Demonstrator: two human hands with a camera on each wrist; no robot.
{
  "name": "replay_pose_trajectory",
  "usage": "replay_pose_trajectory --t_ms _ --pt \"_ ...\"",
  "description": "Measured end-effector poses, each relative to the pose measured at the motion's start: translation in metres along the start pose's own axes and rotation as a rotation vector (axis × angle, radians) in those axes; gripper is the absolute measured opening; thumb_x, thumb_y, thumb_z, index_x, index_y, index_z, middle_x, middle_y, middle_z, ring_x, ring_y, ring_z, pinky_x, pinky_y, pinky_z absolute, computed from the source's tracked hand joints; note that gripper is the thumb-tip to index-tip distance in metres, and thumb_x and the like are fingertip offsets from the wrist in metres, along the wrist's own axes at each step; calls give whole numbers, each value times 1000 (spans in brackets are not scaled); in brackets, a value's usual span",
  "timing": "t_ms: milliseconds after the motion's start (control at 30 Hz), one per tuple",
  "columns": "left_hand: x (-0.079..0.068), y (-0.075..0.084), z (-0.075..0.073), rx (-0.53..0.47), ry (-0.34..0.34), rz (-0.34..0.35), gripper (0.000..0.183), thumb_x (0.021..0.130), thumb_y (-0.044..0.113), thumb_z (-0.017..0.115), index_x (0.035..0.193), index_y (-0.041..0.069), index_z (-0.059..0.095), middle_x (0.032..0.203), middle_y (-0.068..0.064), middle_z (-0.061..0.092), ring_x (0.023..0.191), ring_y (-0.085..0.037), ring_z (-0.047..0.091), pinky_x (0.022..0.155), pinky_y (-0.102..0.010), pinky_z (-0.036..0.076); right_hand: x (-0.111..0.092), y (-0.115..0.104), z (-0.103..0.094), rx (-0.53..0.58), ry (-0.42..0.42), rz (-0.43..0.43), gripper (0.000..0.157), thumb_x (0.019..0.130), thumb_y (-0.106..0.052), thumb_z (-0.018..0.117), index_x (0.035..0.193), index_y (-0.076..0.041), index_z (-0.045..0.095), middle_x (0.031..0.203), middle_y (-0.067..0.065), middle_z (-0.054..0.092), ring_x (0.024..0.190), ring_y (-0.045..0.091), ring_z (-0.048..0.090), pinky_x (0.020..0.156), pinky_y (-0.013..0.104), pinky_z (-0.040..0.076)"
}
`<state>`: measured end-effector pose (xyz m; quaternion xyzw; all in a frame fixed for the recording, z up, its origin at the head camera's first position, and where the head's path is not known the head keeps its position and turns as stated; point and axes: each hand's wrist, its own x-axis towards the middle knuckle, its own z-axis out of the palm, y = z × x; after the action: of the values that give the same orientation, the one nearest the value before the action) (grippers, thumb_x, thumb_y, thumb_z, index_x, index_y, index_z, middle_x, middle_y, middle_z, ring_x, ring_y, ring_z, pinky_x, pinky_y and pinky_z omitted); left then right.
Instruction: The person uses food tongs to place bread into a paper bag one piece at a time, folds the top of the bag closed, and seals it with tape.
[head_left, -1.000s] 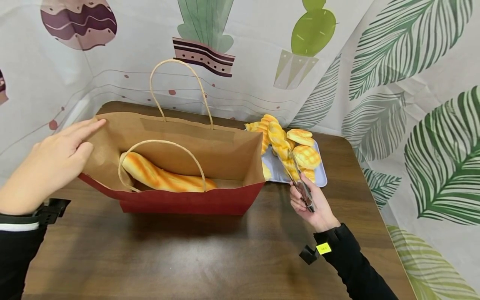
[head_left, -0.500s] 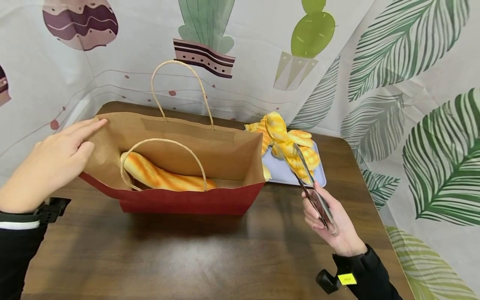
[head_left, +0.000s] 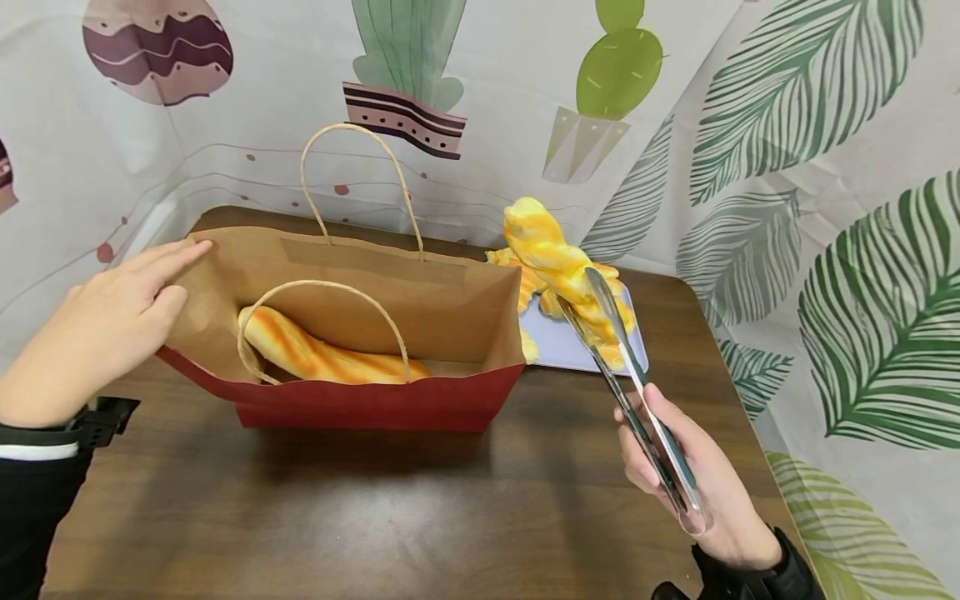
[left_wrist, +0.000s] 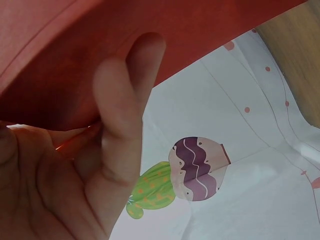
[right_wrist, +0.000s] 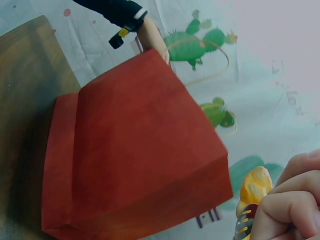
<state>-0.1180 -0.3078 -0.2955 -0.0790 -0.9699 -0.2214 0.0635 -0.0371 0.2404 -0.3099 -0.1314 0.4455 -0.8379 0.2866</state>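
Observation:
A large red paper bag [head_left: 367,407] with a brown lining and twisted handles stands wide at the mouth, tipped toward me. Inside it lies a long loaf [head_left: 322,354]. My left hand [head_left: 123,312] holds the bag's left rim between thumb and fingers; the left wrist view shows fingers [left_wrist: 120,105] against the red paper. In my right hand [head_left: 712,483] is a pair of metal tongs [head_left: 637,375], gripped along its arms. The tongs' tips clasp a yellow twisted bread [head_left: 551,250], raised at a slant over the tray. The right wrist view shows this bread [right_wrist: 257,182] beyond curled fingers.
A pale lilac tray [head_left: 551,346] with several breads stands right of the bag, partly hidden by bag and twist. The brown wooden table [head_left: 360,517] reaches back to a printed cloth [head_left: 495,58]. The bag's right wall [head_left: 504,325] rises between tray and bag interior.
My right hand has drawn back toward me and to the right with the tongs. The twisted bread has risen off the other breads and tilted leftward. My left hand stays on the bag.

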Motion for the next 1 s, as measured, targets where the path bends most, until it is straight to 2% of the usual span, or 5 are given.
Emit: replay_pose_trajectory --t_ms 100,267,700,867,1000 --pt "-1 0 0 2 4 0 58 105 13 29 161 1 41 159 -33 41 135 -66 39 100 -78 31 -3 -3 7 -144 60 19 48 119 -32 15 125 -6 55 71 0 57 52 27 16 34 37 8" --pt "-1 0 0 1 5 -2 58 106 13 29 161 1 41 159 -33 41 135 -65 39 100 -79 31 -1 -4 17 -327 99 9 46 119 -27 18 123 -9 61 66 8 47 58 31 23 52 45 15" --pt "-2 0 -1 -11 0 -3 58 106 13 29 162 2 40 161 -32 39 142 -62 36 104 -80 27 30 -1 54 -448 -11 90 37 118 -25 28 111 -6 59 65 8 48 54 26 36 48 42 23" --pt "-3 0 0 -10 -1 -4 58 106 13 29 163 3 39 162 -31 38 143 -62 35 104 -81 27 41 1 67 -434 -62 118 32 117 -24 32 111 -5 56 67 7 49 55 22 41 47 41 27" --pt "-3 0 0 -17 -1 -4 58 106 13 29 163 3 39 163 -30 38 144 -61 35 105 -81 27 47 1 75 -442 -61 152 30 117 -27 35 109 -5 54 68 5 52 56 19 45 48 36 32"
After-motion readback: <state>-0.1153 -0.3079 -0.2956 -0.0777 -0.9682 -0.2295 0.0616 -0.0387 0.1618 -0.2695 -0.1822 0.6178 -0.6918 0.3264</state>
